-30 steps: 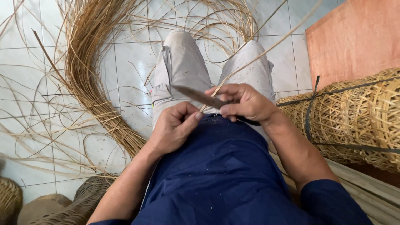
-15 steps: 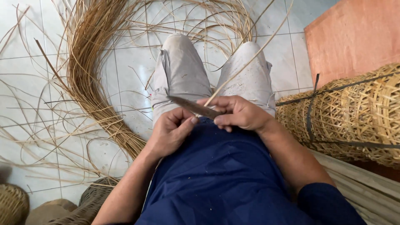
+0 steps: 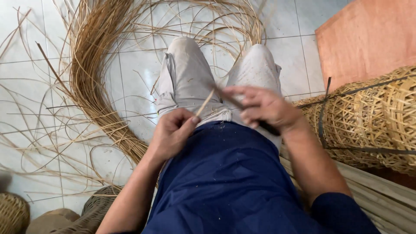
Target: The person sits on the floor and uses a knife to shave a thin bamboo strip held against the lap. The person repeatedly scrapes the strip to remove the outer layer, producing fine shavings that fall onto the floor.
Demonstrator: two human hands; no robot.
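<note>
White tiled floor (image 3: 26,82) fills the upper left, strewn with one big coil of rattan strips (image 3: 93,65). At centre, the left hand (image 3: 171,134) pinches one thin strip (image 3: 204,103) closed between thumb and fingers; the right hand (image 3: 264,108) grips one knife (image 3: 232,100), blurred. Two woven baskets (image 3: 368,121) lie at right

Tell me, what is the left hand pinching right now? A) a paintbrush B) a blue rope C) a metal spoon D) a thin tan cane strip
D: the left hand pinches a thin tan cane strip between thumb and fingers over the lap, while the right hand grips a knife whose blade looks blurred.
</note>
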